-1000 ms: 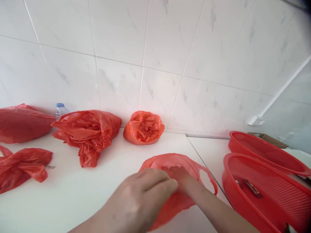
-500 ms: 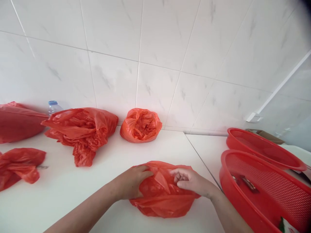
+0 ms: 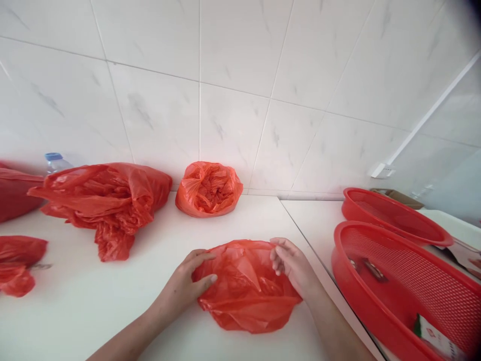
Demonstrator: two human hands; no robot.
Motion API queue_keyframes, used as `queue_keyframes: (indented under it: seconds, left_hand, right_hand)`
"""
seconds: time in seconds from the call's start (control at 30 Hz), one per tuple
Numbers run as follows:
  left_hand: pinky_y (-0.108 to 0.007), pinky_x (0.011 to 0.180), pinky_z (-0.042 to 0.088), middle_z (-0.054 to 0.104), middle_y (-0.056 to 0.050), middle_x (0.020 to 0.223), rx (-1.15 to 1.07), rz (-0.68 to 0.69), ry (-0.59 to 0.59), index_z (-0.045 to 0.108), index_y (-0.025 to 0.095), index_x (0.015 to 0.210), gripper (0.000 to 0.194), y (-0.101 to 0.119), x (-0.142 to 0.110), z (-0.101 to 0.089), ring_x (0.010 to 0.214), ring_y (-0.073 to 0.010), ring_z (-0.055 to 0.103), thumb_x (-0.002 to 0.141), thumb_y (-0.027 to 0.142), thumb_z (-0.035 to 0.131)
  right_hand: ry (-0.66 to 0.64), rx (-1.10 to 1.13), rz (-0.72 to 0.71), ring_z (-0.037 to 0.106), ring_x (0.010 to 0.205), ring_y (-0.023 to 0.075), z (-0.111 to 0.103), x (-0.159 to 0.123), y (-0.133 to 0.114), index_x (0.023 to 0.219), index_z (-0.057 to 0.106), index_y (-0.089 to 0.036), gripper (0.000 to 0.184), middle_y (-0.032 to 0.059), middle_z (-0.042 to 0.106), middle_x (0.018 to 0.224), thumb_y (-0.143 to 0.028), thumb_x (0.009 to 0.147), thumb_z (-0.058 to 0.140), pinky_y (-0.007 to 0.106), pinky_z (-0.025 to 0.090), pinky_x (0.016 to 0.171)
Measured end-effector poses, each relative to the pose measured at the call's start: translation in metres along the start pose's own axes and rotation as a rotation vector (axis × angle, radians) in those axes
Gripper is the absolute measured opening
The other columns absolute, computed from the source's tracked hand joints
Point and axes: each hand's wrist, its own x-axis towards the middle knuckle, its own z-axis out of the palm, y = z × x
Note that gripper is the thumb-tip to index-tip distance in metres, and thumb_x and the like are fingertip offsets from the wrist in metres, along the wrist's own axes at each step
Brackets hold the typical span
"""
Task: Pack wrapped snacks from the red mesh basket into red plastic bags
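A red plastic bag (image 3: 250,313) sits on the white table in front of me, its mouth spread wide and facing up. Thin crumpled film shows inside it. My left hand (image 3: 191,276) rests against the bag's left rim, with thumb and fingers apart on either side of the edge. At the right rim is my right hand (image 3: 295,265), its fingers curled over the film at the far right corner. Farther back, by the wall, stands a smaller red plastic bag (image 3: 209,189) with its top gathered open.
To the right stand a red mesh basket (image 3: 343,250) with small packets in it and another red basket (image 3: 347,203) behind. Bulky red bags (image 3: 101,195) line the left, near a blue-capped bottle (image 3: 54,159). A tiled wall (image 3: 233,120) bounds the back.
The bag's mouth has opened wider and rounder. My hands have drawn apart to its left and right rims. The view has shifted slightly to the right.
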Motion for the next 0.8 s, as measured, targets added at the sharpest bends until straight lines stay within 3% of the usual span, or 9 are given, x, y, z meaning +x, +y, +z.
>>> queue_keyframes:
  seconds: [0.13,0.23,0.3,0.37,0.47,0.57,0.67,0.73,0.8]
  left_hand:
    - [-0.04,0.093,0.047,0.059,-0.004,0.123,-0.17,-0.171,0.012,0.057,0.028,0.118,0.036,0.001,-0.001,-0.002,0.109,-0.0254,0.058,0.083,0.037,0.053]
    - [-0.039,0.092,0.048,0.06,-0.005,0.125,-0.279,-0.253,0.047,0.055,0.025,0.122,0.043,0.004,-0.001,-0.003,0.108,-0.026,0.059,0.081,0.04,0.056]
    - [-0.038,0.088,0.05,0.064,-0.007,0.118,-0.394,-0.288,0.035,0.053,0.023,0.124,0.048,0.005,-0.001,-0.003,0.102,-0.0258,0.062,0.08,0.042,0.057]
    - [-0.037,0.084,0.052,0.068,-0.006,0.107,-0.519,-0.298,0.0,0.051,0.023,0.125,0.05,0.003,-0.002,-0.001,0.095,-0.0256,0.065,0.08,0.044,0.058]
    - [-0.035,0.082,0.053,0.069,-0.002,0.103,-0.678,-0.296,-0.049,0.051,0.027,0.124,0.048,-0.001,-0.002,0.002,0.095,-0.0253,0.065,0.08,0.044,0.061]
    - [-0.031,0.077,0.054,0.069,0.0,0.109,-0.822,-0.341,-0.055,0.054,0.03,0.12,0.046,-0.001,-0.002,0.003,0.094,-0.025,0.066,0.077,0.044,0.066]
    - [-0.031,0.075,0.055,0.069,-0.001,0.11,-0.929,-0.394,-0.051,0.052,0.031,0.123,0.05,0.004,-0.002,0.002,0.092,-0.0249,0.067,0.076,0.042,0.067]
    - [-0.032,0.075,0.054,0.07,-0.002,0.109,-0.982,-0.416,-0.038,0.049,0.031,0.127,0.053,0.009,-0.002,0.001,0.092,-0.0248,0.067,0.078,0.042,0.066]
    - [-0.032,0.075,0.054,0.07,-0.002,0.109,-1.026,-0.432,-0.021,0.047,0.03,0.129,0.054,0.01,-0.002,0.001,0.092,-0.025,0.067,0.079,0.042,0.065]
  right_hand:
    - [0.005,-0.518,-0.144,0.06,0.081,0.0189,0.016,-0.045,-0.012,0.093,0.062,-0.022,0.019,0.0037,0.061,0.086,-0.035,0.081,0.055,0.031,0.05,0.072]
    - [-0.152,-0.843,-0.096,0.042,0.124,0.0282,0.024,-0.068,-0.004,0.108,0.065,-0.031,0.043,0.0033,0.049,0.132,-0.03,0.066,0.069,0.039,0.037,0.103]
    - [-0.26,-0.94,0.09,0.024,0.137,0.0308,0.025,-0.073,0.004,0.126,0.054,-0.038,0.07,-0.0015,0.028,0.15,-0.033,0.059,0.075,0.042,0.026,0.111]
    - [-0.306,-0.95,0.228,0.02,0.14,0.0299,0.023,-0.075,0.01,0.135,0.043,-0.039,0.082,-0.0027,0.02,0.154,-0.04,0.059,0.075,0.043,0.024,0.112]
    - [-0.285,-0.95,0.105,0.027,0.137,0.0285,0.017,-0.084,0.006,0.132,0.049,-0.037,0.075,-0.0019,0.027,0.152,-0.048,0.062,0.074,0.041,0.029,0.111]
    - [-0.18,-0.969,-0.289,0.05,0.122,0.0261,0.005,-0.101,-0.015,0.114,0.065,-0.031,0.042,0.003,0.054,0.134,-0.046,0.075,0.066,0.039,0.04,0.103]
    - [0.136,-1.006,-0.537,0.063,0.099,0.023,-0.025,-0.112,-0.048,0.102,0.068,-0.029,0.023,0.005,0.069,0.105,-0.036,0.084,0.054,0.037,0.051,0.087]
    - [0.463,-1.053,-0.407,0.062,0.097,0.0238,-0.059,-0.109,-0.071,0.095,0.067,-0.029,0.02,0.0052,0.069,0.102,-0.038,0.084,0.053,0.037,0.051,0.082]
    - [0.615,-1.059,-0.17,0.063,0.092,0.0253,-0.097,-0.102,-0.085,0.099,0.066,-0.03,0.026,0.0048,0.067,0.103,-0.043,0.078,0.059,0.037,0.051,0.073]
